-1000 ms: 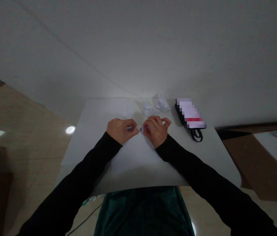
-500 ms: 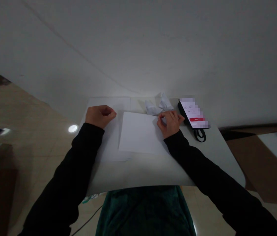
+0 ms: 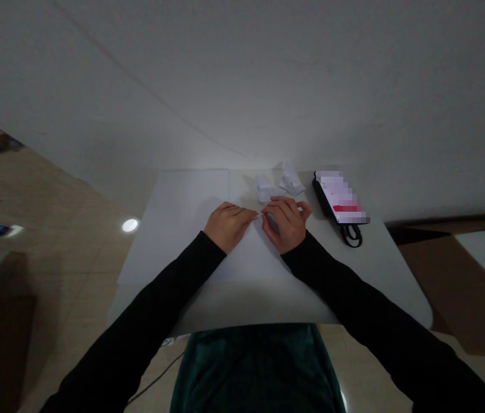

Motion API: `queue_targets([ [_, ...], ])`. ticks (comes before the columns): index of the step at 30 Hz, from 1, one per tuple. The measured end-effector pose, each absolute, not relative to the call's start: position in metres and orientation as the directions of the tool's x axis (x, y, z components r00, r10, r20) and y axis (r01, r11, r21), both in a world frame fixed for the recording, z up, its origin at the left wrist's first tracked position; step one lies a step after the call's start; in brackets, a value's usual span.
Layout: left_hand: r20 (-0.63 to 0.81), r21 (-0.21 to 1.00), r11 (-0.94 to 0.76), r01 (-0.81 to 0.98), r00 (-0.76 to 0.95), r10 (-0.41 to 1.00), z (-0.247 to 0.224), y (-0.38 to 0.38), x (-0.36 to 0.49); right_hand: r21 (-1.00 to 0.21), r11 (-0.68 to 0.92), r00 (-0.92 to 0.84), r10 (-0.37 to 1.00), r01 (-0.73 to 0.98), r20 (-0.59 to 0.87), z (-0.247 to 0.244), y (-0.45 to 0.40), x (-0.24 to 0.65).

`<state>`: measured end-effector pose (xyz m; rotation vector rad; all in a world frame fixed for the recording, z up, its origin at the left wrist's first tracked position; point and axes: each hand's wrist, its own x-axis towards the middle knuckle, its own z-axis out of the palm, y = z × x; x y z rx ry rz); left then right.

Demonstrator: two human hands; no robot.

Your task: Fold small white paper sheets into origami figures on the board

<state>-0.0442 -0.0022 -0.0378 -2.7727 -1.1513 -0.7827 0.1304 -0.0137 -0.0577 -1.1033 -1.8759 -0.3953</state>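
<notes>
My right hand (image 3: pixel 288 225) is curled shut on a small piece of what looks like folded paper (image 3: pixel 272 222), and my left hand (image 3: pixel 229 227) sits just beside it, fingers straight, holding nothing I can see. Two folded white paper pieces (image 3: pixel 266 189) already lie at the table's (image 3: pixel 380 275) far edge, upper middle of the frame, near a phone (image 3: pixel 340 198).

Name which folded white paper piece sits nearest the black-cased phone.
The right-hand white paper piece, just left of the phone. The other white paper piece lies further left, so further from the phone.
</notes>
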Motion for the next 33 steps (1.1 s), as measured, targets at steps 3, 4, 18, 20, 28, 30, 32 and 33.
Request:
queue_targets([
  [3,0.5,0.13,-0.712,0.69,0.574,0.648,-0.037,-0.007,-0.04,-0.158,0.591,-0.223,0.519,0.791,0.825,-0.057,-0.015,0.131],
  [4,0.513,0.134,-0.707,0.694,0.562,0.649,-0.037,-0.008,-0.038,-0.157,0.595,-0.222,0.513,0.789,0.829,-0.058,-0.015,0.131],
  [18,0.484,0.407,-0.515,0.754,0.3,0.822,-0.033,-0.008,-0.038,-0.102,0.614,-0.236,0.445,0.783,0.864,-0.058,-0.014,0.127],
  [20,0.457,0.413,-0.479,0.774,0.278,0.845,-0.033,-0.007,-0.04,-0.104,0.607,-0.238,0.456,0.788,0.858,-0.059,-0.013,0.128],
  [28,0.361,0.486,-0.396,0.779,0.234,0.903,-0.03,-0.003,-0.046,-0.118,0.589,-0.225,0.476,0.799,0.85,-0.061,-0.011,0.129],
  [30,0.339,0.507,-0.374,0.776,0.219,0.915,-0.028,-0.002,-0.049,-0.13,0.58,-0.207,0.478,0.804,0.853,-0.061,-0.01,0.13],
  [32,0.317,0.531,-0.356,0.769,0.21,0.925,-0.026,-0.001,-0.051,-0.144,0.571,-0.193,0.488,0.808,0.851,-0.062,-0.01,0.131],
  [33,0.306,0.545,-0.352,0.761,0.21,0.929,-0.025,0.0,-0.053,-0.153,0.564,-0.188,0.5,0.812,0.845,-0.062,-0.01,0.131],
])
